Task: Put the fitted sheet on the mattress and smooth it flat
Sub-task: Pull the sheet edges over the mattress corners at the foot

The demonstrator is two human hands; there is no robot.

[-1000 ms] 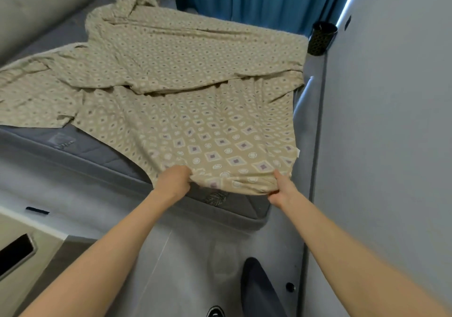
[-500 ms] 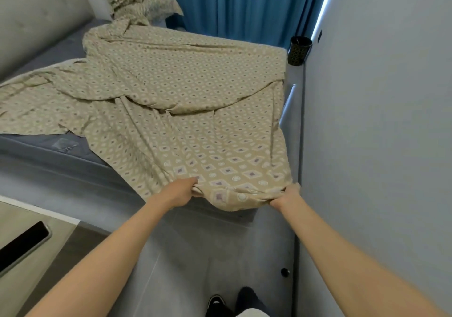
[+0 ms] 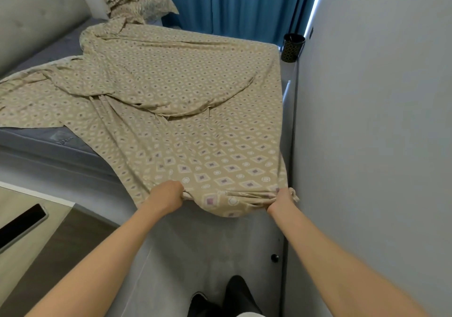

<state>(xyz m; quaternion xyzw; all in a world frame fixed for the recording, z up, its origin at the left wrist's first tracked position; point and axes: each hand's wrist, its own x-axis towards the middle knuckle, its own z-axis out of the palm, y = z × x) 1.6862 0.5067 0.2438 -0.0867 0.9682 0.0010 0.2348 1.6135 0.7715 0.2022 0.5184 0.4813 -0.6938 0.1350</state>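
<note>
Bedroom, beside wall [image 3: 367, 96]. Item: fitted sheet [image 3: 195, 121], rumpled across mattress [image 3: 49, 143] beyond both hands. Grip: left hand [image 3: 166, 195], right hand [image 3: 281, 199], each fist bunching near hem. Step: seating this corner (unfinished); next, probably tuck hem under.

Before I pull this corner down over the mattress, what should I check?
1. Left hand grips sheet edge: ok.
2. Right hand grips edge: ok.
3. Sheet lies flat: not ok, a fold runs across the middle.
4. Mattress covered: not ok, bare at left.
5. Corner seam lined up with mattress corner: cannot tell, hidden under fabric.
6. Far corners tucked: cannot tell.
</note>
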